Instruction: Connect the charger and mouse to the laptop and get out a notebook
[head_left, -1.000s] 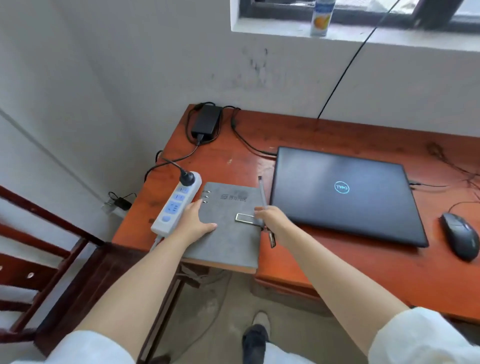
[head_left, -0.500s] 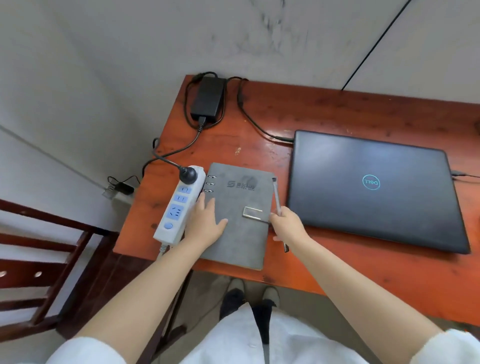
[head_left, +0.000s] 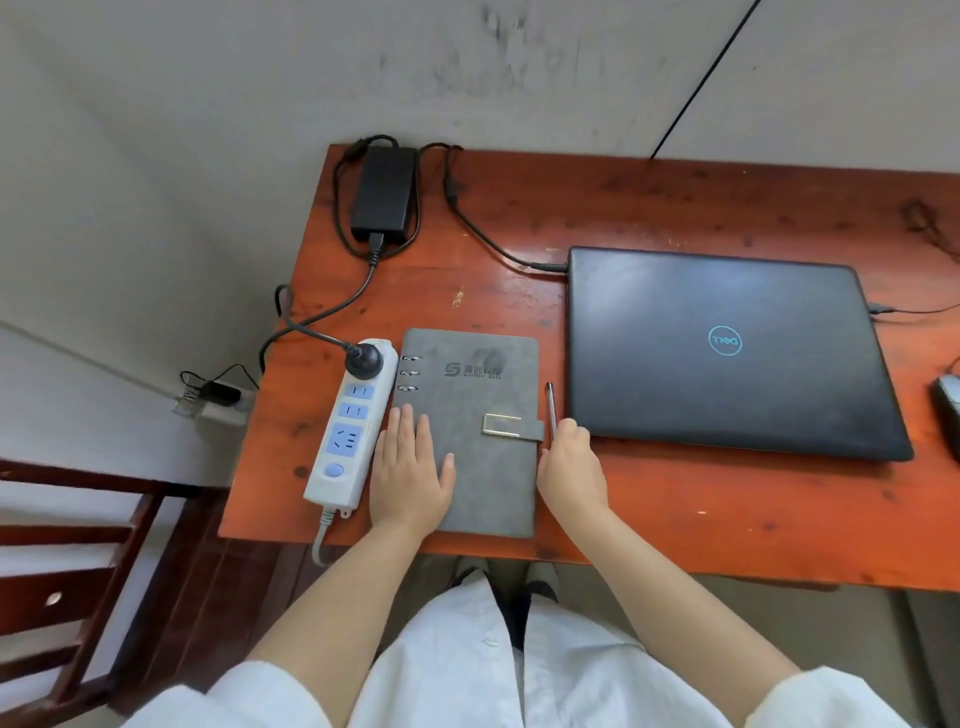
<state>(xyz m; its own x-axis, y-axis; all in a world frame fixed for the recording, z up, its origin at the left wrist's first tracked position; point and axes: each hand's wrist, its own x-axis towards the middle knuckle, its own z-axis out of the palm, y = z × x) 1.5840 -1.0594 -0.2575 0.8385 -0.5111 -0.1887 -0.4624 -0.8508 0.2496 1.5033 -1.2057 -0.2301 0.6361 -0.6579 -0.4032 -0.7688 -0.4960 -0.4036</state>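
Note:
A grey ring-bound notebook (head_left: 478, 395) lies closed on the orange wooden desk (head_left: 701, 509), between a white power strip (head_left: 349, 431) and a closed black laptop (head_left: 727, 353). My left hand (head_left: 410, 467) rests flat on the notebook's lower left cover, fingers apart. My right hand (head_left: 569, 467) is curled at the notebook's right edge and grips a silver pen (head_left: 550, 408). The black charger brick (head_left: 383, 192) sits at the desk's back left; its cable runs into the laptop's left side and its plug sits in the power strip. A black mouse (head_left: 948, 410) shows at the right edge.
A thin cable enters the laptop's right side (head_left: 883, 310). A dark wooden chair (head_left: 78, 582) stands left of the desk. A wall socket with a plug (head_left: 215, 397) is low on the left wall. The desk's front edge runs just below my wrists.
The notebook has been slid fully onto the desk from overhanging its front edge. The camera has tilted downward, so the window sill has left view and my white clothing shows.

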